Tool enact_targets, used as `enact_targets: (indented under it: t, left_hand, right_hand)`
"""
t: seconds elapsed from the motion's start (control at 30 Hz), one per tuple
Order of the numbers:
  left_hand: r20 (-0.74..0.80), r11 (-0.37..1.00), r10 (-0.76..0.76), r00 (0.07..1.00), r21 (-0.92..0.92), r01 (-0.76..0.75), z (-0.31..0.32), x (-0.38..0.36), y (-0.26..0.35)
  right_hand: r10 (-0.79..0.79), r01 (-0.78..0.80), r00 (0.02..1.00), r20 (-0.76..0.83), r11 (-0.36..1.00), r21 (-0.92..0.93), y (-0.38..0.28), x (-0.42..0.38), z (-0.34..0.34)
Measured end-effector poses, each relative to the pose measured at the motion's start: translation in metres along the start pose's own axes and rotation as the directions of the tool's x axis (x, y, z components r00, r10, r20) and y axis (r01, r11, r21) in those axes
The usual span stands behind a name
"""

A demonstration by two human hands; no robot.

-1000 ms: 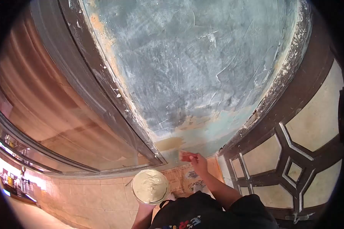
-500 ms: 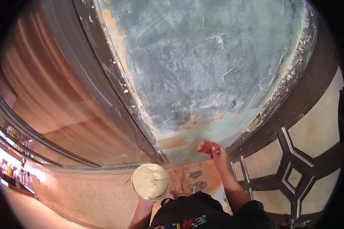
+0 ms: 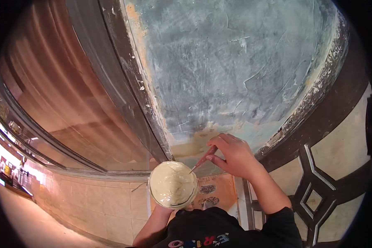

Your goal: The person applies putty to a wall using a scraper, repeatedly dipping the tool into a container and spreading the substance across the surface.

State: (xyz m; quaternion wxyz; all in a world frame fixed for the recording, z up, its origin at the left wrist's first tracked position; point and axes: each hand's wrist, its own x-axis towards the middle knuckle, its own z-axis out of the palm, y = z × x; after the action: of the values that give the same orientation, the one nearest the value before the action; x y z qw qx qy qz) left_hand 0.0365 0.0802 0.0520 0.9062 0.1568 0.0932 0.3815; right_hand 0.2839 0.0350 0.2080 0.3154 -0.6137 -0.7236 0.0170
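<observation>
A round tub (image 3: 151,198) of pale cream paste (image 3: 173,182), which looks like filler, is held up in front of my body. My left hand (image 3: 163,210) supports it from below; its fingers are hidden under the tub. My right hand (image 3: 234,155) is closed round a red putty knife (image 3: 205,158). The knife is seen nearly edge-on, slanting down to the left, and its thin metal edge meets the paste at the tub's right side. Ahead stands a wall panel (image 3: 219,82) with patchy grey-blue filler.
A dark frame (image 3: 124,82) edges the panel at left, beside glass with a brown curtain (image 3: 53,95). At right are dark trim (image 3: 318,103) and a patterned door (image 3: 318,182). Tiles (image 3: 107,198) and a stained orange sheet (image 3: 223,190) lie below.
My right hand has moved left and up from the panel's lower right, bringing the putty knife to the tub. The tub sits slightly further right and higher in view.
</observation>
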Motion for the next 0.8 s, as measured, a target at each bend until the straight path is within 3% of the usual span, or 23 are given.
enact_targets:
  t: [0.27, 0.3, 0.33, 0.37, 0.4, 0.47, 0.53, 0.63, 0.7, 0.8]
  left_hand:
    - [-0.140, 0.988, 0.109, 0.984, -0.089, -0.122, -0.004, 0.013, -0.024]
    - [0.057, 0.598, 0.361, 0.931, 0.752, -0.278, 0.005, 0.010, -0.025]
    - [0.057, 0.599, 0.369, 0.928, 0.749, -0.284, 0.011, 0.009, -0.023]
    - [-0.010, 0.861, 0.325, 0.946, 0.416, -0.291, 0.016, 0.009, -0.022]
    - [-0.049, 0.967, 0.256, 0.965, 0.007, -0.256, 0.021, 0.008, -0.022]
    - [-0.040, 0.950, 0.312, 0.949, 0.013, -0.312, 0.030, 0.008, -0.022]
    - [-0.185, 0.941, 0.337, 0.923, 0.100, -0.323, 0.029, 0.010, -0.023]
    - [-0.135, 0.928, 0.366, 0.921, -0.018, -0.371, 0.021, 0.015, -0.028]
    - [-0.129, 0.927, 0.374, 0.918, 0.013, -0.376, 0.022, 0.016, -0.028]
    - [-0.111, 0.937, 0.349, 0.930, 0.013, -0.350, 0.039, 0.015, -0.025]
  right_hand:
    - [-0.377, 0.395, 0.919, 0.117, 0.876, -0.277, -0.013, 0.013, -0.016]
    - [-0.454, 0.461, 0.885, 0.101, 0.827, -0.322, -0.011, 0.011, -0.014]
    - [-0.461, 0.469, 0.881, 0.105, 0.822, -0.322, -0.009, 0.009, -0.013]
    - [-0.494, 0.502, 0.862, 0.114, 0.799, -0.332, -0.006, 0.007, -0.012]
    - [-0.525, 0.533, 0.842, 0.123, 0.774, -0.342, -0.005, 0.005, -0.012]
    - [-0.565, 0.555, 0.819, 0.099, 0.737, -0.385, -0.006, 0.003, -0.014]
    - [-0.599, 0.568, 0.797, 0.075, 0.701, -0.432, -0.007, 0.003, -0.014]
    - [-0.649, 0.601, 0.761, 0.027, 0.687, -0.408, -0.003, 0.003, -0.010]
    - [-0.737, 0.640, 0.676, -0.011, 0.595, -0.486, 0.005, 0.003, -0.004]
    - [-0.781, 0.673, 0.624, 0.027, 0.519, -0.528, 0.008, 0.007, -0.009]
